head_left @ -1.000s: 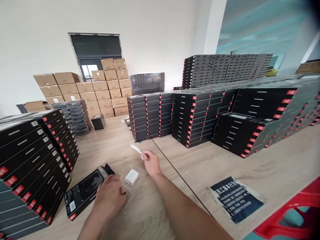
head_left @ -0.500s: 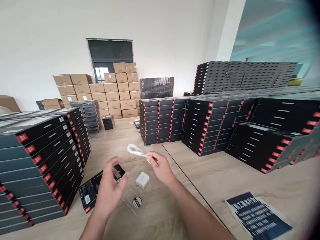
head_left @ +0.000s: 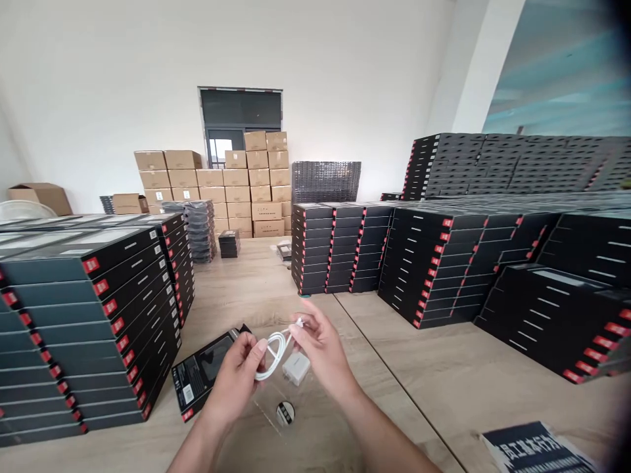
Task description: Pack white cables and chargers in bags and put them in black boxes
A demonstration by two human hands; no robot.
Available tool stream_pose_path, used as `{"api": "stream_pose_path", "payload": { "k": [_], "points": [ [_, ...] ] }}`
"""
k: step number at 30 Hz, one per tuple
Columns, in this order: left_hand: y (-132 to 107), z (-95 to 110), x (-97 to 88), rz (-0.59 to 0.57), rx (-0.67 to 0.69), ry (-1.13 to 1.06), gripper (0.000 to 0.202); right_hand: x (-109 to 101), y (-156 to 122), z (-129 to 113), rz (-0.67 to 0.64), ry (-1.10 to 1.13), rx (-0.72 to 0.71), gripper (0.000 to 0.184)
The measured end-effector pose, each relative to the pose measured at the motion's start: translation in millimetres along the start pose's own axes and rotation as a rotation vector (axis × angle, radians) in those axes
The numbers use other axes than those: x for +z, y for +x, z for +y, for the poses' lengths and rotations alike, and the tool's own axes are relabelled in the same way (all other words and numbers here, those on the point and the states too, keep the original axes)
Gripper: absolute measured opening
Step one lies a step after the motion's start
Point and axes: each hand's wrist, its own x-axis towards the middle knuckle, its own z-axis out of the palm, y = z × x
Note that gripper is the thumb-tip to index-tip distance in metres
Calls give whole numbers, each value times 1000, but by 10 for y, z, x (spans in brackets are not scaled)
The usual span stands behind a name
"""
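A coiled white cable [head_left: 277, 355] is held between both hands above the table. My left hand [head_left: 240, 369] pinches the loop at its left side. With thumb and fingers, my right hand [head_left: 323, 351] grips the cable's connector end. Just below, a white charger block [head_left: 296, 368] lies on the wood, partly behind the cable and right hand. Nearer to me sits a clear plastic bag with a round black-and-white label [head_left: 284, 413]. To the left, a flat black box [head_left: 200, 374] with a red corner lies partly behind my left hand.
Tall stacks of black boxes stand at the left [head_left: 133, 315] and along the right [head_left: 419, 263]. Brown cartons [head_left: 236, 180] are piled by the wall. A dark printed sheet [head_left: 535, 450] lies at the lower right of the wooden table [head_left: 345, 433], which has a seam across it.
My left hand has moved right and closed on the cable loop, which hung only from my right hand before. The view has shifted, so the scene sits further right.
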Motion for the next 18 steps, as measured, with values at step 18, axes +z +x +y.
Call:
{"api": "stream_pose_path", "payload": {
  "k": [18],
  "points": [
    [-24,-3,134,-198,-134,-116,53,4,22,52,16,19,70,43]
  ]
}}
